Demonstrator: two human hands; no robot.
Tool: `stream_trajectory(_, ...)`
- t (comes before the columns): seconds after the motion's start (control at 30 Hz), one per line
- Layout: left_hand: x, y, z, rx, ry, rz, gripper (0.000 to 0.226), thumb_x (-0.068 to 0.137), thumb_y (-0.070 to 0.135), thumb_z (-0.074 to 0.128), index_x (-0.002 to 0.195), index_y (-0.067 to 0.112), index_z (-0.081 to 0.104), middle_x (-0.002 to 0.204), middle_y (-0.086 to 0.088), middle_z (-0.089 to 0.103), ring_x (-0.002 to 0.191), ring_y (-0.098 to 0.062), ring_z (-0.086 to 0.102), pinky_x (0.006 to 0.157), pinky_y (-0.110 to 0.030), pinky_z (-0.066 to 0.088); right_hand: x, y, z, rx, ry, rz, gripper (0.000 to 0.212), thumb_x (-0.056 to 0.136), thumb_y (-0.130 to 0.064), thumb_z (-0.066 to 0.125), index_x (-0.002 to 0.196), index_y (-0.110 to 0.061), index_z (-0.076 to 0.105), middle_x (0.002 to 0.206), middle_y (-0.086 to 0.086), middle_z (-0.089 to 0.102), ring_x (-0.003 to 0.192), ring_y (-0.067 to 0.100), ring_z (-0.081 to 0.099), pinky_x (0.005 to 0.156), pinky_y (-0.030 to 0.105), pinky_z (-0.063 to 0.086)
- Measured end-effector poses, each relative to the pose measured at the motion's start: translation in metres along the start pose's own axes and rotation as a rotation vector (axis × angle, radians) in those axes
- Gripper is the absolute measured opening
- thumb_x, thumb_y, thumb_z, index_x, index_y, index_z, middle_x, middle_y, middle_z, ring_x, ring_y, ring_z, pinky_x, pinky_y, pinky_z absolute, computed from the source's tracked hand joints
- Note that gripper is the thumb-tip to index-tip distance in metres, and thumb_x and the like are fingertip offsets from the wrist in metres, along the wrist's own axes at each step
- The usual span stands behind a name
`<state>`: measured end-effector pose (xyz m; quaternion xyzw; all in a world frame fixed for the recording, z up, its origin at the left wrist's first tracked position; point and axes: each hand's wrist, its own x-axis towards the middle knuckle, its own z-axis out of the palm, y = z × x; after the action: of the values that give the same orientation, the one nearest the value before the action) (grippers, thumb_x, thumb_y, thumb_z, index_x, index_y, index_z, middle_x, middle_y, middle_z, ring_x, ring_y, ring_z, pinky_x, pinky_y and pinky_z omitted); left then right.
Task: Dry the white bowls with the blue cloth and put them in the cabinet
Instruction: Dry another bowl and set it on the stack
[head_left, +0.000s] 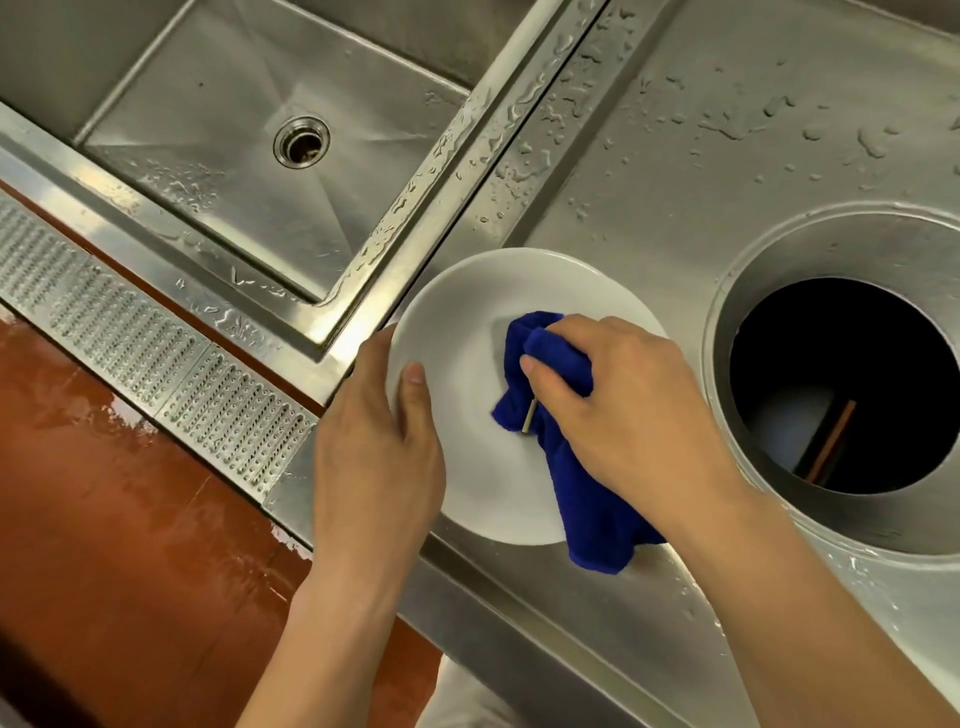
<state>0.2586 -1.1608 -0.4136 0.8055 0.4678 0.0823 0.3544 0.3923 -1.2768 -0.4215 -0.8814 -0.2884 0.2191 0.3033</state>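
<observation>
The person is in the drying step. The left hand (376, 447) holds the white bowl (467, 415) by its left rim, with the thumb lying on the inside and the other fingers hidden under it. The bowl is wide and shallow and sits above the near part of the tabletop (649, 208), in the middle of the view. The right hand (618, 405) has its fingers closed around a bunched blue cloth (558, 364) and presses it onto the inside of the bowl. One end of the cloth hangs down over the near rim.

This looks like the wiping part, with the putting away not yet begun. No cabinet can be seen. The next move likely calls for rubbing the cloth all around the inside, then turning the bowl to dry the back. The left hand needs a firm hold, because a wet bowl can slip.

The tabletop is shiny steel with many water drops on it. A deep sink (234, 156) with a round drain (302, 142) is on the far left. A big round hole (841, 384) in the steel is on the right, dark inside. On the near left the floor (104, 519) is red-brown and looks wet, and a metal grate (156, 343) with small holes runs along it.
</observation>
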Motion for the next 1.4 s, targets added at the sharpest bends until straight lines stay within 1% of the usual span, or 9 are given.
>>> stream_trajectory(0.2, 0.006, -0.004, 0.009, 0.059, -0.002, -0.029, 0.045, 0.111, 0.044, 0.036, 0.156, 0.037, 0.036, 0.131, -0.001, 0.059, 0.106, -0.02, 0.064, 0.083, -0.041, 0.053, 0.0, 0.0, 0.007, 0.067, 0.011, 0.0, 0.019, 0.099, -0.041, 0.057, 0.108, -0.03, 0.069, 0.094, -0.007, 0.067, 0.083, 0.013, 0.063, 0.072, 0.026, 0.047)
stream_trajectory(0.27, 0.008, -0.003, 0.011, 0.065, 0.027, -0.019, 0.045, 0.111, 0.045, 0.037, 0.155, 0.039, 0.036, 0.126, -0.003, 0.05, 0.095, -0.009, 0.058, 0.081, -0.04, 0.049, 0.0, 0.001, 0.008, 0.087, 0.02, -0.003, 0.02, 0.099, -0.042, 0.057, 0.111, -0.031, 0.069, 0.096, -0.01, 0.068, 0.085, 0.009, 0.062, 0.071, 0.018, 0.044)
stream_trajectory(0.5, 0.01, 0.02, 0.005, 0.018, 0.236, 0.216, 0.043, 0.108, 0.039, 0.045, 0.145, 0.023, 0.06, 0.135, -0.013, 0.052, 0.127, -0.02, 0.04, 0.106, -0.033, 0.033, -0.005, 0.0, -0.005, 0.258, 0.06, -0.037, 0.015, 0.101, -0.045, 0.058, 0.11, -0.039, 0.067, 0.083, -0.022, 0.069, 0.088, -0.006, 0.062, 0.071, 0.001, 0.042)
stream_trajectory(0.67, 0.01, 0.031, 0.004, -0.034, 0.142, 0.322, 0.036, 0.109, 0.033, 0.045, 0.136, 0.021, 0.066, 0.133, -0.001, 0.06, 0.129, -0.019, 0.05, 0.105, -0.015, 0.034, -0.007, -0.004, -0.013, 0.278, 0.023, -0.056, 0.014, 0.101, -0.045, 0.056, 0.111, -0.042, 0.065, 0.083, -0.022, 0.067, 0.079, -0.002, 0.061, 0.066, 0.007, 0.04)
stream_trajectory(0.83, 0.007, 0.046, 0.003, -0.216, -0.057, 0.439, 0.03, 0.111, 0.031, 0.045, 0.135, 0.027, 0.062, 0.128, 0.019, 0.065, 0.125, -0.004, 0.06, 0.104, -0.022, 0.046, -0.015, -0.009, -0.03, 0.392, 0.065, -0.1, 0.009, 0.102, -0.043, 0.057, 0.107, -0.044, 0.064, 0.083, -0.022, 0.069, 0.083, -0.003, 0.063, 0.066, 0.005, 0.043)
stream_trajectory(0.93, 0.005, 0.056, 0.004, -0.401, -0.193, 0.311, 0.048, 0.105, 0.052, 0.046, 0.142, 0.025, 0.057, 0.134, 0.01, 0.068, 0.127, -0.012, 0.064, 0.105, -0.04, 0.054, -0.021, -0.014, -0.05, 0.479, 0.105, -0.146, 0.006, 0.102, -0.04, 0.058, 0.103, -0.044, 0.063, 0.087, -0.021, 0.07, 0.084, -0.003, 0.066, 0.065, 0.004, 0.044)
stream_trajectory(1.0, 0.002, 0.069, 0.004, -0.538, -0.247, 0.218, 0.064, 0.094, 0.063, 0.049, 0.143, 0.023, 0.057, 0.127, 0.01, 0.072, 0.122, -0.008, 0.067, 0.1, -0.032, 0.056, -0.026, -0.016, -0.069, 0.534, 0.131, -0.171, 0.007, 0.102, -0.04, 0.057, 0.102, -0.046, 0.062, 0.089, -0.024, 0.071, 0.085, -0.003, 0.068, 0.066, 0.004, 0.045)
stream_trajectory(1.13, -0.008, 0.102, 0.005, -0.796, -0.467, 0.136, 0.042, 0.093, 0.058, 0.061, 0.115, 0.026, 0.076, 0.105, 0.003, 0.081, 0.102, -0.015, 0.077, 0.082, -0.029, 0.06, -0.038, -0.015, -0.107, 0.569, 0.17, -0.194, 0.009, 0.102, -0.041, 0.057, 0.102, -0.047, 0.063, 0.089, -0.028, 0.071, 0.085, -0.004, 0.069, 0.069, 0.005, 0.046)
stream_trajectory(1.4, -0.026, 0.18, 0.015, -0.907, -0.329, 0.115, 0.021, 0.089, 0.049, 0.071, 0.102, 0.033, 0.076, 0.102, 0.003, 0.082, 0.096, -0.016, 0.078, 0.084, -0.039, 0.058, -0.07, 0.026, -0.176, 0.598, 0.129, 0.01, 0.045, 0.075, -0.062, 0.07, 0.113, -0.039, 0.07, 0.099, -0.016, 0.078, 0.089, 0.003, 0.074, 0.076, 0.027, 0.058)
